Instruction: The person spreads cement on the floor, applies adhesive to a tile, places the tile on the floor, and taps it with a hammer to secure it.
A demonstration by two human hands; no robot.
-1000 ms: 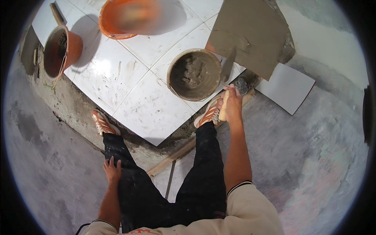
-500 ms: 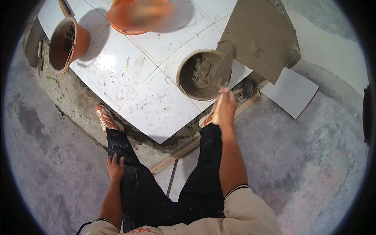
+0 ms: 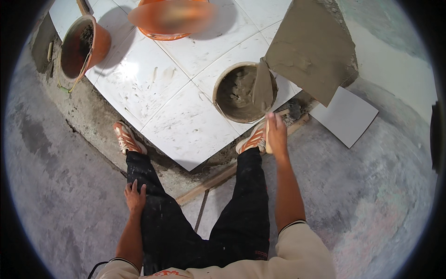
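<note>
My right hand (image 3: 277,135) is closed round the wooden handle of a trowel (image 3: 263,90). The trowel's mortar-smeared blade lies over the right side of a bucket (image 3: 217,103) that stands on white tile and has wet grey mortar (image 3: 240,86) inside. Just beyond the blade tip spreads a smoothed bed of grey mortar (image 3: 309,51). My left hand (image 3: 135,197) rests on my left leg near the knee, fingers apart and holding nothing.
An orange bucket (image 3: 100,44) with dark material tilts at the upper left. An orange basin (image 3: 169,36), its contents blurred, sits on the white tiles (image 3: 160,121). A loose white tile (image 3: 346,116) lies at right. A hammer-like tool (image 3: 293,109) and wooden batten (image 3: 209,183) lie near my right foot.
My right hand has shifted right and slightly toward me. The trowel blade has turned more upright over the bucket's right side. My left hand stays on my leg.
</note>
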